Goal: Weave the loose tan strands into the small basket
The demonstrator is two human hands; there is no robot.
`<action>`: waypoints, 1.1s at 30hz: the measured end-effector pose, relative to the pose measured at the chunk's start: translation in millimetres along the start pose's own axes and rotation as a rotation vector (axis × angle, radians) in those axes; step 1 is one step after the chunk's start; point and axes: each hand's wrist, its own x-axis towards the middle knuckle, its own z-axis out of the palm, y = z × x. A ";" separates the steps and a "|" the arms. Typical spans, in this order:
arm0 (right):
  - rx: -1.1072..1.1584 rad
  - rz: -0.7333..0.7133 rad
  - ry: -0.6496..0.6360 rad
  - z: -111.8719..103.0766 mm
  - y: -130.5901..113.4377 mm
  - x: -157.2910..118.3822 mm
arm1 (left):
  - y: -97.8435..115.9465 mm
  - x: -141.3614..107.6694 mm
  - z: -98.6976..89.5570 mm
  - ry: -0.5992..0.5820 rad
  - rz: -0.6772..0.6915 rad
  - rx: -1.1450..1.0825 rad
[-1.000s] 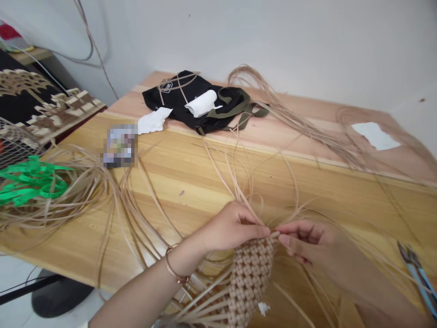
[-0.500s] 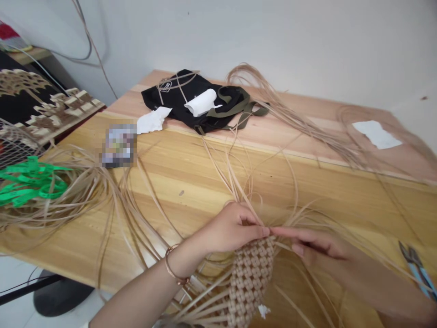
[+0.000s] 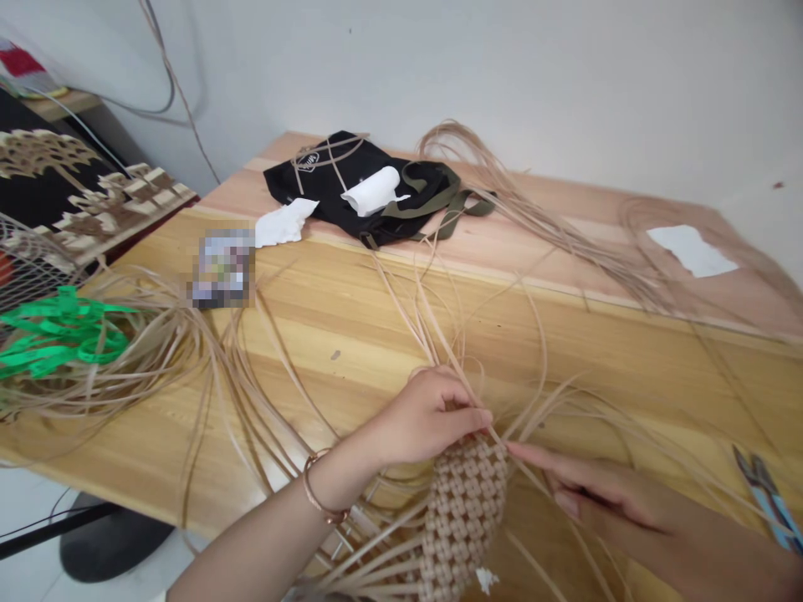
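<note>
At the left grip (image 3: 432, 418), woven band's edge (image 3: 478, 446)

- A pale, plain wall (image 3: 602, 92), with one small dark mark (image 3: 778, 185) (easy to miss) at the right.
- Cables (image 3: 169, 75) hanging against it, upper left.
- A wooden table: yellowish boards (image 3: 326, 288) in front, pinkish boards (image 3: 242, 188) behind.
- Pale floor (image 3: 38, 497), lower left, under a round black base (image 3: 109, 548).
- Soft light, faintly glossy on the wood.
</note>
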 end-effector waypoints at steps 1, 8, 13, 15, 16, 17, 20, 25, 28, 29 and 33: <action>-0.007 0.022 -0.013 -0.4 1.6 -1.5 | 0.4 -0.1 0.1 0.008 -0.001 0.003; -0.052 0.083 0.017 -0.1 -1.9 -7.2 | 3.8 -2.2 1.3 -0.034 -0.012 -0.043; -0.102 0.051 0.182 9.0 -21.4 6.3 | 7.8 -3.8 2.6 -0.083 -0.078 -0.136; -0.117 0.033 0.184 13.8 -27.7 14.3 | 8.4 -3.8 3.1 -0.071 -0.098 -0.160; -0.123 0.035 0.192 16.2 -29.9 17.5 | 8.3 -3.7 3.3 -0.064 -0.105 -0.172; -0.130 0.040 0.210 18.3 -31.5 20.0 | 8.1 -3.6 3.3 -0.062 -0.110 -0.180; -0.159 0.032 0.249 23.2 -35.3 21.6 | 7.0 -3.1 3.2 -0.074 -0.090 -0.168; -0.216 -0.042 0.221 26.2 -42.5 17.3 | 5.7 -2.7 2.9 -0.087 -0.072 -0.149; -0.281 -0.069 0.249 25.7 -45.0 16.8 | 4.8 -2.5 3.3 -0.095 -0.046 -0.144; -0.296 -0.070 0.256 25.2 -45.3 16.8 | 4.5 -2.5 3.5 -0.098 -0.034 -0.138; -0.238 -0.063 0.241 22.8 -42.8 17.1 | 4.5 -2.3 3.8 -0.107 -0.042 -0.123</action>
